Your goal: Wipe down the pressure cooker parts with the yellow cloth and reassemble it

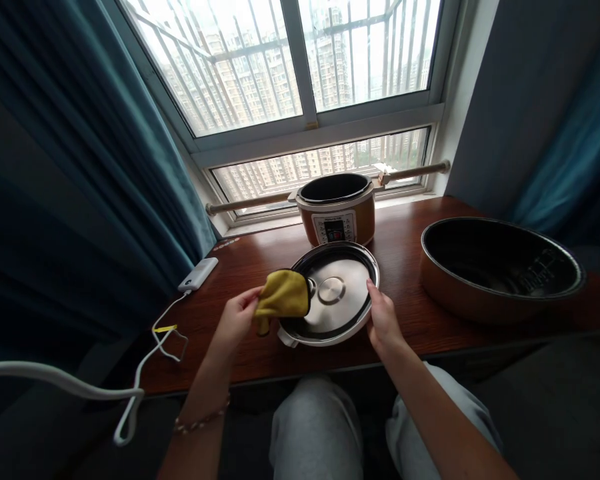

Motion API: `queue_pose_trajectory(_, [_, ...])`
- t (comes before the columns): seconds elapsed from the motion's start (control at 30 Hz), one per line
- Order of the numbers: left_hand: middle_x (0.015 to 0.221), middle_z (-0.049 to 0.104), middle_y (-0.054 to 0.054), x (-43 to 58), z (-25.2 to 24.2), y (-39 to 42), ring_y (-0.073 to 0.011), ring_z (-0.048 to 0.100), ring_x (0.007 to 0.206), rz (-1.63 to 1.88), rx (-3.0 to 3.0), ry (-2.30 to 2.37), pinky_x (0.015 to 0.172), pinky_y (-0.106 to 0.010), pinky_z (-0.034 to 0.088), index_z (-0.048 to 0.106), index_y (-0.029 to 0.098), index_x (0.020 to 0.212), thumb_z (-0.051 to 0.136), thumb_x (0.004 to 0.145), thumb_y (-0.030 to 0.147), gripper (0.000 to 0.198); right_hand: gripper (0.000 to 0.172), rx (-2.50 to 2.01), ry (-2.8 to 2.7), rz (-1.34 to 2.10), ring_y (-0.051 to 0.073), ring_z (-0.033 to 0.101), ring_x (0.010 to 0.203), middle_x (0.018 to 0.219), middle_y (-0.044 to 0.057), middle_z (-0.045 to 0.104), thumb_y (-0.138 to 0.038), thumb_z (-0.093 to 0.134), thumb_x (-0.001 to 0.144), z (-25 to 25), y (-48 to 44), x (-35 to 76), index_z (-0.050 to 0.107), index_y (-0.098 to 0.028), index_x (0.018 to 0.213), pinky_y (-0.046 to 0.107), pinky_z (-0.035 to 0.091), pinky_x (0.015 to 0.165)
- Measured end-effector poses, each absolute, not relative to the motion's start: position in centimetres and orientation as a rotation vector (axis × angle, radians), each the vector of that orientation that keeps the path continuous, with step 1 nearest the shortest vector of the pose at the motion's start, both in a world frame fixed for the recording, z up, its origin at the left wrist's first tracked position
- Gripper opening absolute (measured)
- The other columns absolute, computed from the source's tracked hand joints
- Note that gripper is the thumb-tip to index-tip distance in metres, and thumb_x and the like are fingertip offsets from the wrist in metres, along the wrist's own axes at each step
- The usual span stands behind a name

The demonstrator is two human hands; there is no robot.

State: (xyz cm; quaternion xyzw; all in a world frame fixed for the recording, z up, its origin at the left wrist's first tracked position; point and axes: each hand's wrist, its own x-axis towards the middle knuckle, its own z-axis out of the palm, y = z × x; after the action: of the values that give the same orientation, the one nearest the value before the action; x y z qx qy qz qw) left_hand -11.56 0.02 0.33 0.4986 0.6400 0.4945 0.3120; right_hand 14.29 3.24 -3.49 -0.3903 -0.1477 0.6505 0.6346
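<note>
Our right fingers [374,291] grip the lid [340,308], probably steadying it; our left fingers [251,297] pinch the cloth [283,293] against its opposite side. Beyond them stands the cooker [336,209].

Looks like a home, judging by blue curtains [145,133], a barred window [298,60] facing tall apartment blocks [333,63], and an electric cooker [364,220] on a wooden desk [403,257].

On the reddish-brown tabletop [397,260], a white power block [199,274] lies at the left with a white cable [143,363] bearing a yellow tie [165,329], while blue curtains [130,133] flank a barred window [307,67] overlooking high-rise buildings [260,93], a pale rail [420,172] crossing its lower part.
</note>
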Motion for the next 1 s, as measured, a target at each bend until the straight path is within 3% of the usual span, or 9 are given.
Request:
queue_pose_trajectory(0.1, [0.078,0.067,-0.005,-10.3,1.9,3.9,-0.0137,0.06,0.064,1.64,0.881,1.406,0.06,-0.024,0.046,0.064,0.011,0.093,0.067,0.058,0.019,0.035,0.035,-0.898,-0.361,1.485,0.019,0.065,0.083,0.082,0.004,0.071,-0.037,0.067,0.067,-3.6,3.3,14.4,0.063,-0.012,0.092,0.027,0.051,0.077])
queue_pose_trajectory(0.23, [0.073,0.065,-0.004,-6.2,2.1,9.5,-0.0115,0.06,0.062,1.789,0.894,1.311,0.063,-0.024,0.048,0.063,0.01,0.091,0.062,0.063,0.015,0.028,0.034,-0.91,-0.384,1.472,0.019,0.065,0.08,0.081,0.004,0.071,-0.037,0.067,0.068,-3.8,3.3,14.4,0.063,-0.013,0.091,0.027,0.051,0.075])
queue_pose_trajectory(0.5, [0.06,0.062,-0.003,1.5,-0.8,15.6,-0.0116,0.057,0.052,1.499,1.157,1.341,0.057,-0.025,0.046,0.066,0.009,0.076,0.066,0.067,0.021,0.015,0.04,-0.888,-0.401,1.487,0.019,0.065,0.087,0.092,0.006,0.07,-0.037,0.067,0.069,-3.7,3.2,14.5,0.062,-0.012,0.1,0.026,0.05,0.079])
queue_pose_trajectory(0.63, [0.071,0.067,-0.007,4.2,-1.0,15.2,-0.0126,0.059,0.059,1.306,1.326,1.27,0.062,-0.026,0.047,0.069,0.009,0.082,0.068,0.065,0.022,0.021,0.043,-0.879,-0.427,1.469,0.019,0.064,0.09,0.096,0.006,0.07,-0.04,0.066,0.071,-3.8,3.3,14.5,0.062,-0.011,0.103,0.027,0.049,0.083])
queue_pose_trajectory(0.83, [0.083,0.07,-0.009,5.7,-1.1,12.6,-0.0163,0.061,0.072,1.087,1.551,1.144,0.071,-0.028,0.047,0.072,0.009,0.087,0.068,0.065,0.022,0.026,0.049,-0.916,-0.442,1.461,0.019,0.065,0.084,0.088,0.005,0.07,-0.049,0.063,0.071,-4.0,3.5,14.4,0.062,-0.012,0.103,0.027,0.051,0.075])
queue_pose_trajectory(1.0, [0.088,0.07,-0.009,4.3,-0.6,8.9,-0.0194,0.062,0.083,0.925,1.729,1.039,0.076,-0.028,0.047,0.072,0.012,0.091,0.062,0.069,0.019,0.025,0.046,-0.913,-0.424,1.425,0.018,0.063,0.092,0.093,0.006,0.07,-0.049,0.063,0.071,-4.4,3.7,14.3,0.063,-0.013,0.099,0.024,0.049,0.076])
